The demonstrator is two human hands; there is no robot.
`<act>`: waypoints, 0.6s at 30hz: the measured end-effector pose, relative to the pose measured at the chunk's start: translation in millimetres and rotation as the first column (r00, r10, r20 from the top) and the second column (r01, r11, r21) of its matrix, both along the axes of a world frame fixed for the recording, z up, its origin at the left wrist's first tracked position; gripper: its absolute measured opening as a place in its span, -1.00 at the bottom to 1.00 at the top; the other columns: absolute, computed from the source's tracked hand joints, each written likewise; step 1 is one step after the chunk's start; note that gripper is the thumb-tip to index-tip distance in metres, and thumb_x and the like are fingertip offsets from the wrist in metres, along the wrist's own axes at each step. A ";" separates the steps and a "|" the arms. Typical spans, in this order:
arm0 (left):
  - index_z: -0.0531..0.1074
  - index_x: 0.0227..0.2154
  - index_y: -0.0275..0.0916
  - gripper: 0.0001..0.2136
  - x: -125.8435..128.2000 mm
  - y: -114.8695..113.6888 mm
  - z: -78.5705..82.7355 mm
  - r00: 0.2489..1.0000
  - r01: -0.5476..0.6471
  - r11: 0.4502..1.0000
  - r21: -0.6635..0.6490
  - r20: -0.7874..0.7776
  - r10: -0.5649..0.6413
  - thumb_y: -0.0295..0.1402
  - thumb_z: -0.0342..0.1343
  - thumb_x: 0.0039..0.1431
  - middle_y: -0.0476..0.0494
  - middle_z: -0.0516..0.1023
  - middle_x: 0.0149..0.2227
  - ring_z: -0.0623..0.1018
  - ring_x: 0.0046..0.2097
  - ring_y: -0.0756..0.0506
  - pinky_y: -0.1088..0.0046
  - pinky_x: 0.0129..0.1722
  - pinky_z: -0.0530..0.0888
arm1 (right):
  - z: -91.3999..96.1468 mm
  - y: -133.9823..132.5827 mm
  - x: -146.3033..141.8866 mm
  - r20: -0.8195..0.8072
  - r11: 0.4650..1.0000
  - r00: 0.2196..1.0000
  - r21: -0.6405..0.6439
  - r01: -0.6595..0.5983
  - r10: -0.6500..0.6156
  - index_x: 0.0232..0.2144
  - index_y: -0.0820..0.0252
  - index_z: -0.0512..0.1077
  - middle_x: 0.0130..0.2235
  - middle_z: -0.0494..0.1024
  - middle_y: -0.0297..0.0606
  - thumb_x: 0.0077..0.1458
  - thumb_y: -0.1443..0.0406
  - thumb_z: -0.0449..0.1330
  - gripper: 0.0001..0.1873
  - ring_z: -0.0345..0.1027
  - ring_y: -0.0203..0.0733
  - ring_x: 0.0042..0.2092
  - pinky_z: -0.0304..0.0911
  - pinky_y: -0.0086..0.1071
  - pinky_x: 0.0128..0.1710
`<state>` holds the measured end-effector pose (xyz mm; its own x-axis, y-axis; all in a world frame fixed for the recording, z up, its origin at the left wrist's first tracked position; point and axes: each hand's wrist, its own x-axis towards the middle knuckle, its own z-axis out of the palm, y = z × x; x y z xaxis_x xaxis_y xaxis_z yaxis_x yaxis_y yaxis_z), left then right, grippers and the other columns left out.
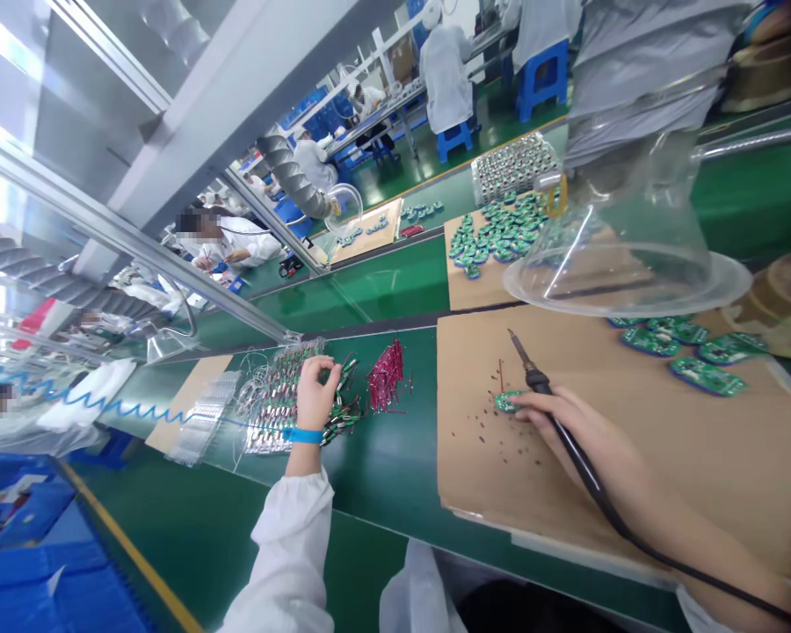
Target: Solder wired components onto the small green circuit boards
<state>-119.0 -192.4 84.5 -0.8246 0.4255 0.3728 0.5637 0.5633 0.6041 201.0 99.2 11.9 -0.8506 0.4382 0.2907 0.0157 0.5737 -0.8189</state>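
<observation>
My left hand (317,391), with a blue wrist strap (303,435), is over a clear tray (267,431) of small metal-and-green parts. Its thumb and index finger are closed in a pinch; what they hold, if anything, cannot be made out. Close to its fingertips is a loose heap of small green parts with wires (344,413). A black-handled soldering iron (576,453) lies in my right hand (584,431), tip pointing up and left. Fingers of that hand also touch a small green circuit board (504,402) on the cardboard, beside which a thin red wire (501,376) stands.
Red wires (387,378) lie in a pile between my hands. Dark specks dot the cardboard sheet (475,466). A clear fume hood (626,255) hangs low above more green boards (705,374). Further boards (501,229) cover another cardboard behind. Co-workers sit at benches beyond.
</observation>
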 end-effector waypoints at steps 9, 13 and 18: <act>0.31 -0.17 -0.21 -0.69 71.2 100.3 -2.9 0.865 0.298 0.914 0.274 0.328 -0.380 -0.06 0.15 0.32 -0.21 0.64 -0.19 0.59 -0.44 -0.01 0.43 -0.42 0.52 | 10.3 -0.9 -2.3 -0.068 0.996 0.996 0.058 0.067 -0.063 -0.03 -0.04 0.44 -0.12 0.55 -0.22 0.40 0.19 0.10 -0.83 0.53 -0.06 -0.14 0.41 -0.22 -0.12; 0.39 -0.19 -0.25 -0.68 121.5 147.5 -19.0 0.535 0.580 0.737 0.347 0.519 -0.666 -0.05 0.15 0.33 -0.12 0.62 -0.38 0.47 -0.55 0.06 0.50 -0.45 0.44 | 12.7 3.1 -2.9 -0.088 0.988 0.992 0.112 0.102 -0.093 -0.06 0.00 0.44 -0.19 0.58 -0.22 0.38 0.21 0.13 -0.85 0.55 -0.08 -0.21 0.42 -0.25 -0.20; 0.47 -0.14 -0.25 -0.73 145.5 165.0 -29.9 0.413 0.747 0.606 0.274 0.524 -0.745 -0.11 0.14 0.37 -0.12 0.64 -0.36 0.59 -0.33 -0.02 0.46 -0.24 0.49 | 18.3 5.3 -3.1 -0.116 0.981 0.985 0.128 0.144 -0.129 -0.17 0.03 0.43 -0.29 0.57 -0.26 0.33 0.22 0.18 -0.94 0.52 -0.12 -0.31 0.39 -0.30 -0.31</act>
